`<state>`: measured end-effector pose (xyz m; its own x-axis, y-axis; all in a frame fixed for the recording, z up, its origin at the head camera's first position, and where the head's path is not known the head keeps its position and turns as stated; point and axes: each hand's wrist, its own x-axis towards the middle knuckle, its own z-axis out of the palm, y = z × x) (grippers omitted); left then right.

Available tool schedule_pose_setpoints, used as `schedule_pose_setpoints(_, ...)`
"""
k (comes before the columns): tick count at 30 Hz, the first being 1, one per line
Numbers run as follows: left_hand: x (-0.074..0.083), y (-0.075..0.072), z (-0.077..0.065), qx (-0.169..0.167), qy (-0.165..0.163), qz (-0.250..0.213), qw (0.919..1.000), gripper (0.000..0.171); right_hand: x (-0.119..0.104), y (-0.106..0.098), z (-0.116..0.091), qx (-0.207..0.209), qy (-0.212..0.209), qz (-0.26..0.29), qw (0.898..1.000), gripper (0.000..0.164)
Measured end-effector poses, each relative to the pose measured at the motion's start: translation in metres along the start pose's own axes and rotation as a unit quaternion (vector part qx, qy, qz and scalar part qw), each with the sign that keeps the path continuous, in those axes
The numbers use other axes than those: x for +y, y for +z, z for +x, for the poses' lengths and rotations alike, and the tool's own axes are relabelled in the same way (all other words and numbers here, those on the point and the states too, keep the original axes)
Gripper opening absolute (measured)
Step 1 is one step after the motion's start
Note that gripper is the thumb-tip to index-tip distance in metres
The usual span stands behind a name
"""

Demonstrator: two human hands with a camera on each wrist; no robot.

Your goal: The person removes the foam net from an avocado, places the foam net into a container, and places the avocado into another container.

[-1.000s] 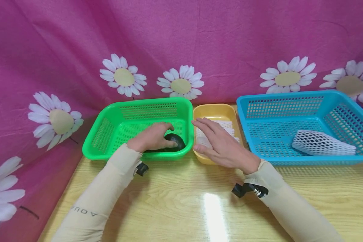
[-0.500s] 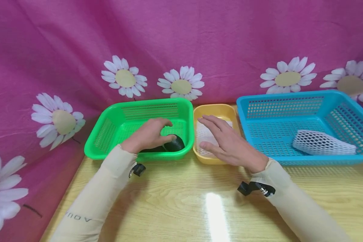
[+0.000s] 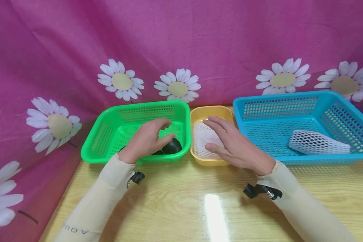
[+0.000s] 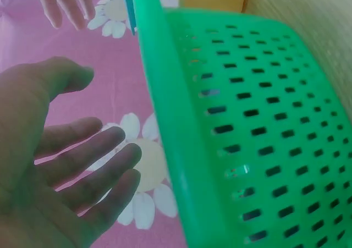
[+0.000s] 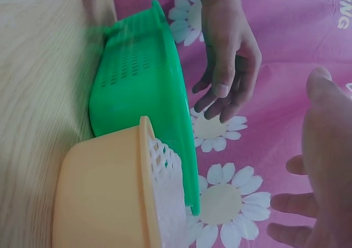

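My left hand point(image 3: 145, 139) hovers over the near side of the green basket point(image 3: 90, 148), thumb and fingers apart, holding nothing. Below it lies a dark, glossy, rounded thing point(image 3: 173, 146); the hand and the basket rim hide much of it and other dark shapes beside it. In the left wrist view the relaxed fingers point(image 4: 104, 160) stand beside the basket's rim. Over the yellow tray point(image 3: 211, 162) is my right hand point(image 3: 237, 148), its fingers spread and holding nothing. White foam nets point(image 3: 201, 143) fill that tray, partly covered by the hand.
To the right stands a blue basket point(image 3: 260, 126), with a white foam-net-wrapped thing point(image 3: 317, 143) inside. All the containers sit side by side on a wooden table point(image 3: 175, 195). Behind them hangs a pink curtain point(image 3: 217, 40) with daisies.
The left hand has risen off the dark thing, its thumb now apart from it. The right hand has drifted right, showing more of the foam nets. The view has shifted slightly.
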<state>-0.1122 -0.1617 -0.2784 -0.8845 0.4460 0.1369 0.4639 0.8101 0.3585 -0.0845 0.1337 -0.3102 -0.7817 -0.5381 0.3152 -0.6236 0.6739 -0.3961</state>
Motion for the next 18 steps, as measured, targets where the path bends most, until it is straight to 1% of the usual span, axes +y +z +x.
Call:
schedule_pose_setpoints(5,0.002,0.006,-0.006,0.022,0.010,-0.016,0.9996,0.043,0.002,-0.003,-0.007,-0.003,0.010,-0.006,1.000,0.071)
schedule_pose_setpoints(10,0.004,0.012,-0.010,0.027,0.025,-0.024,0.9990,0.043,0.006,-0.007,-0.012,-0.002,0.024,-0.018,1.000,0.070)
schedule_pose_setpoints(15,0.008,0.014,-0.013,0.034,0.034,-0.031,0.9983,0.044,0.011,-0.010,-0.016,0.002,0.026,-0.031,0.999,0.069)
schedule_pose_setpoints(18,0.010,0.017,-0.016,0.043,0.048,-0.037,0.9973,0.044,0.015,-0.012,-0.018,0.000,0.026,-0.036,0.999,0.068)
